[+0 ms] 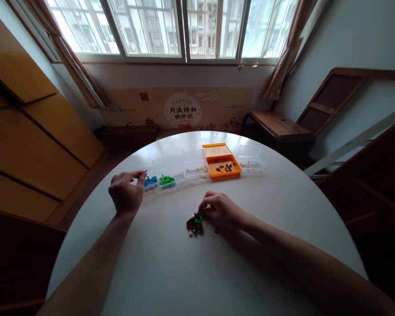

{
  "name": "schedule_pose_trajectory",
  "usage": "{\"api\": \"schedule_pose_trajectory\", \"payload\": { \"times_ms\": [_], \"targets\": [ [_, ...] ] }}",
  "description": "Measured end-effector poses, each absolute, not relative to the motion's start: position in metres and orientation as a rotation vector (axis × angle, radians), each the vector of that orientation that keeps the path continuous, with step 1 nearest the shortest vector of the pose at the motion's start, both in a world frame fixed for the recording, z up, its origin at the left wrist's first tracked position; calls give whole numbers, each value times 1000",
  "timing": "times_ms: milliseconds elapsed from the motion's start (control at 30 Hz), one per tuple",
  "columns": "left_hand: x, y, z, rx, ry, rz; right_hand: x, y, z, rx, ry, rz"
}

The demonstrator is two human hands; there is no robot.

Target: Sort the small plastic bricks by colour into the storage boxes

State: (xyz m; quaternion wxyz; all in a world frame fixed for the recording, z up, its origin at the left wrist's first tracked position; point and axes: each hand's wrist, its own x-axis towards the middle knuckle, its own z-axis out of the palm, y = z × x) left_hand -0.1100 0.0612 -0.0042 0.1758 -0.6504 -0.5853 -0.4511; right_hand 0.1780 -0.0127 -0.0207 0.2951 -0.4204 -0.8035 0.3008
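"How do the hands stand?"

"The left hand (pixel 127 191), left of centre, has thumb and forefinger pinched together, with a tiny blue piece (pixel 145 171) seemingly at their tips. The right hand (pixel 222 210), just right of centre, has its fingers curled in, thumb and forefinger nearly meeting. I can't tell whether they have hold of anything."

"Where's the pile from there?"

"The pile of small pieces (pixel 194 224), brown, green and pale, lies just below and left of the right fingertips, which reach its upper right edge. That hand is clearly the nearer; the left is well apart, up and to the left."

"Any long axis to it?"

"None I can make out; it's a loose heap. One green piece (pixel 216 230) lies off to its right, under the right hand."

"And beside the left hand?"

"A see-through box of blue bits (pixel 150 182), just right of and below the pinch."

"Further out?"

"A row runs rightward: green bits (pixel 166 180) in a box, a box of pale bits (pixel 201 169), an orange box (pixel 224 175) with dark bits, then yellow bits (pixel 248 165) in another, all on the white table (pixel 158 267)."
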Motion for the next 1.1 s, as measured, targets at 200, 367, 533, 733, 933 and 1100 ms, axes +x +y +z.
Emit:
{"api": "schedule_pose_trajectory", "payload": {
  "times_ms": [200, 367, 533, 733, 933, 1100],
  "targets": [
    [-106, 60, -2, -1829, -1658, -1304, 178, -13, -19, -1149, -2134, 799],
    [-100, 57, 3, -1850, -1565, -1358, 176, -13, -19, -1161, -2122, 793],
    [-89, 50, 8, -1918, -1493, -1390, 175, -11, -18, -1184, -2107, 807],
    [-77, 41, 10, -2012, -1399, -1384, 174, -9, -16, -1168, -2128, 815],
    [-69, 35, 14, -2111, -1287, -1402, 171, -8, -15, -1179, -2152, 795],
    [-60, 30, 15, -2285, -1103, -1386, 168, -8, -11, -1210, -2176, 779]
  ]
}}
